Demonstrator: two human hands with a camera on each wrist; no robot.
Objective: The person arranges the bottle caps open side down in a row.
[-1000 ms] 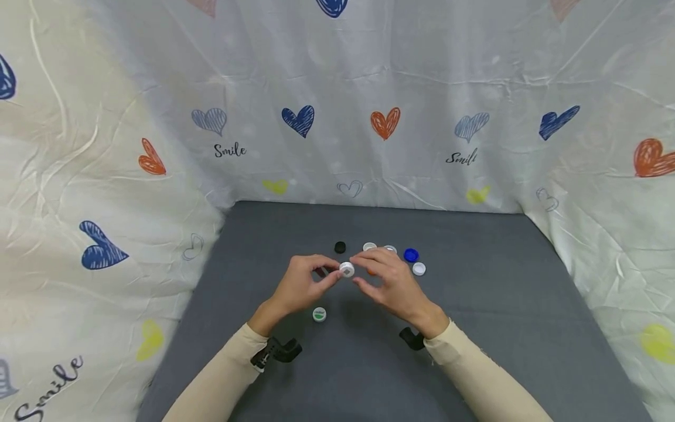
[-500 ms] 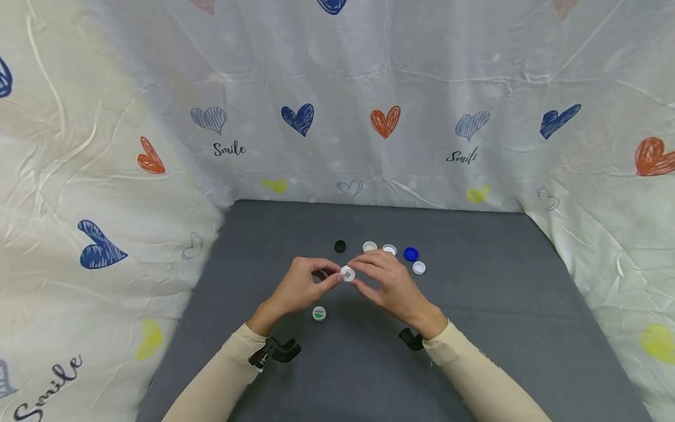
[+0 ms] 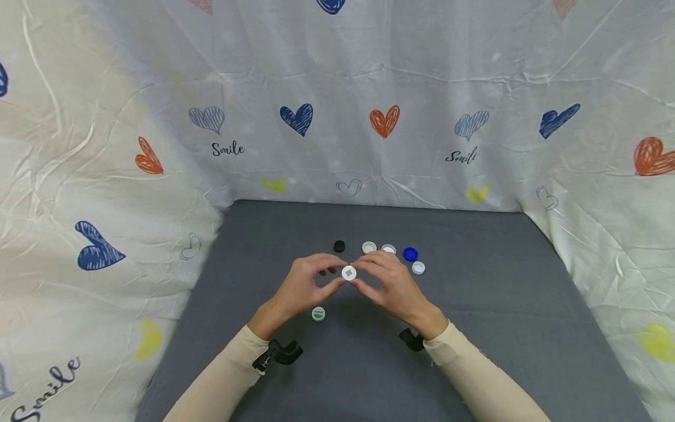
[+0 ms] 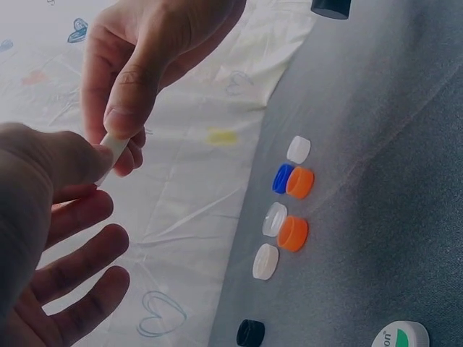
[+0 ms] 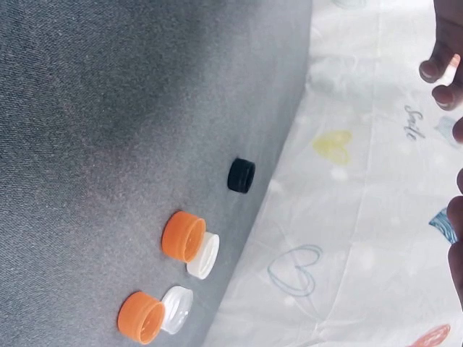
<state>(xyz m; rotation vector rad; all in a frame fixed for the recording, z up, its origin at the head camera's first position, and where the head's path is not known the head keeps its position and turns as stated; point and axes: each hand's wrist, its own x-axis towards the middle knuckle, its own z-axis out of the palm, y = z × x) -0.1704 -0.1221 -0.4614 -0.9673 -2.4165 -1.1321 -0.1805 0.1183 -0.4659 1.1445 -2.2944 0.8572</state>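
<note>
A round white bottle cap [image 3: 348, 273], with a small grey mark on its face, is held up over the dark table. My left hand [image 3: 300, 287] pinches its left side between thumb and fingers. From the right, my right hand [image 3: 390, 287] grips the same cap by thumb and fingertips. The left wrist view has the cap [image 4: 113, 150] edge-on, partly covered by both thumbs. On the table below my left hand lies a white cap with a green-printed label [image 3: 318, 314].
Beyond the hands lie a black cap [image 3: 339, 246], a white cap [image 3: 369, 248], a translucent cap [image 4: 274, 219], a blue cap [image 3: 410, 254] and a small white cap [image 3: 418, 268]. Two orange caps [image 4: 293, 233] sit among them. A heart-printed cloth [image 3: 337, 117] surrounds the table [image 3: 474, 281].
The held cap has turned so its face points more toward the head camera, shifting slightly right. My right fingertips have closed in onto it. The caps on the table stay put.
</note>
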